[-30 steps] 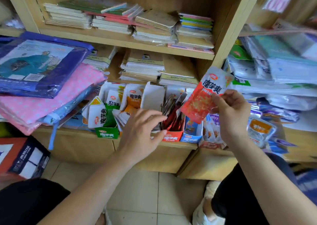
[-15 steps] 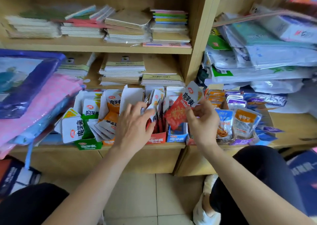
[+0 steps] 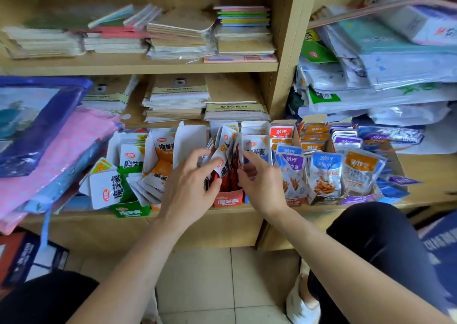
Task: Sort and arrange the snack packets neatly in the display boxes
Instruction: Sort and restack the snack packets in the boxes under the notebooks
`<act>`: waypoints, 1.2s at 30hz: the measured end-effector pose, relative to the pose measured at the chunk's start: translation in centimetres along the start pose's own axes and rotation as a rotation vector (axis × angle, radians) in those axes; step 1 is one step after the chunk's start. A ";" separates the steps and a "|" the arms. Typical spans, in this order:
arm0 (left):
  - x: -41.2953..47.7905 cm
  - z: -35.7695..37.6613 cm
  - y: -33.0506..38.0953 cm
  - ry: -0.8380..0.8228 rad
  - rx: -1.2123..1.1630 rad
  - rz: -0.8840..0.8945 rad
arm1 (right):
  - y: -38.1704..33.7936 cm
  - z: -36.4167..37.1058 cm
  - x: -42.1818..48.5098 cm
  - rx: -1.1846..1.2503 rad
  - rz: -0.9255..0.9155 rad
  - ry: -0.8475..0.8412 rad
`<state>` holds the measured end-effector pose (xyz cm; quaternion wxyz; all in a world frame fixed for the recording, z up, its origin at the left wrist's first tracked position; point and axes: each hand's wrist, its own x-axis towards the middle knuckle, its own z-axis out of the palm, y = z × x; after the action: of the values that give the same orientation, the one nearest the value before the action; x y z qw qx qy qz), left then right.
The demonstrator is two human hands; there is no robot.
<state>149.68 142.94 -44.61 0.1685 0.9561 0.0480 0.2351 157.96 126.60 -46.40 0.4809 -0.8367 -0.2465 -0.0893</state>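
Observation:
A red display box (image 3: pixel 228 201) stands on the low wooden shelf (image 3: pixel 81 227), filled with upright red snack packets (image 3: pixel 226 168). My left hand (image 3: pixel 189 190) grips the front packets in that box between thumb and curled fingers, holding them to the left. My right hand (image 3: pixel 261 181) pinches a red packet at the box's right side, lowered in among the others. Left of it stand a green box (image 3: pixel 129 211) and an orange box of packets (image 3: pixel 160 158); a blue box (image 3: pixel 257 148) stands to the right.
Fish-snack packets (image 3: pixel 325 173) fill more boxes to the right, with a purple box (image 3: pixel 356 199) at the front. Pink and blue bagged goods (image 3: pixel 61 145) overhang the shelf at left. Notebook stacks (image 3: pixel 178 98) lie behind. My knee (image 3: pixel 376 237) is at lower right.
My right hand has brought the red packet down from head height into the red box. My left hand moved from in front of the boxes onto the red packets.

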 end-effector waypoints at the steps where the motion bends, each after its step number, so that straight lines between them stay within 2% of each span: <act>1: 0.0 0.0 -0.1 -0.001 -0.013 -0.001 | 0.0 -0.1 -0.1 -0.029 -0.033 -0.024; 6: 0.0 0.0 -0.1 0.010 -0.097 -0.027 | 0.2 -0.6 -1.4 -0.134 -0.158 -0.192; 9: -0.1 -0.3 -0.2 0.043 -0.144 -0.023 | 0.8 0.1 -2.6 -0.360 -0.275 -0.202; 14: -0.2 -0.5 0.0 0.044 -0.183 -0.010 | 1.4 0.0 -3.4 -0.638 -0.247 -0.241; 18: -0.5 -0.3 0.0 0.030 -0.136 0.010 | 1.4 -0.3 -3.4 -0.652 -0.238 -0.263; 21: -0.5 0.1 0.3 -0.026 -0.042 0.032 | 1.8 -1.2 -3.9 -0.462 -0.231 -0.331; 24: -0.3 0.5 0.8 -0.025 0.003 0.037 | 2.5 -2.4 -3.8 -0.131 -0.131 -0.172; 26: 0.1 0.7 1.3 0.004 0.012 0.022 | 3.1 -3.2 -2.9 -0.050 -0.034 -0.076; 28: 0.4 1.0 1.9 0.022 0.020 0.012 | 3.5 -3.7 -1.9 -0.128 -0.038 -0.143; 32: 0.8 1.3 2.3 0.031 -0.004 -0.010 | 3.6 -3.0 -0.6 -0.477 -0.134 -0.293; 34: 1.0 1.3 2.1 0.033 -0.019 -0.014 | 3.7 -2.5 -0.5 -0.532 -0.142 -0.274; 36: 1.0 1.3 1.8 0.037 -0.021 -0.012 | 3.9 -2.6 -0.4 -0.499 -0.116 -0.168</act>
<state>151.14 141.00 -44.64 0.1788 0.9495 0.0546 0.2522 159.81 122.58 -48.17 0.2318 -0.9183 -0.3032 -0.1051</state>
